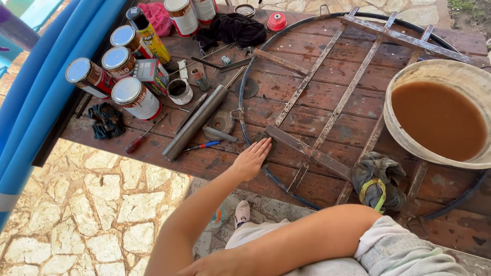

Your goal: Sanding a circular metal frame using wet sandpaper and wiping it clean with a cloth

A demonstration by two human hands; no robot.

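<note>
Rusty, the round flat-bar metal frame [327, 110] lies flat on the worn wooden table [215, 158], where the left hand [251, 159] rests open-palmed on its near rim, gripping nothing, seemingly to steady it, while the right hand [217, 265] hangs loose below the frame, empty.

Rusty round metal frame [327, 110], flat on the wooden table, flat cross bar [307, 151] lying across its near edge

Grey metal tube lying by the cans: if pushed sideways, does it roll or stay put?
The metal tube is round and smooth, so it would likely roll. It looks rigid and probably heavy for its size. The grinding disc beside it might stop it.
</note>
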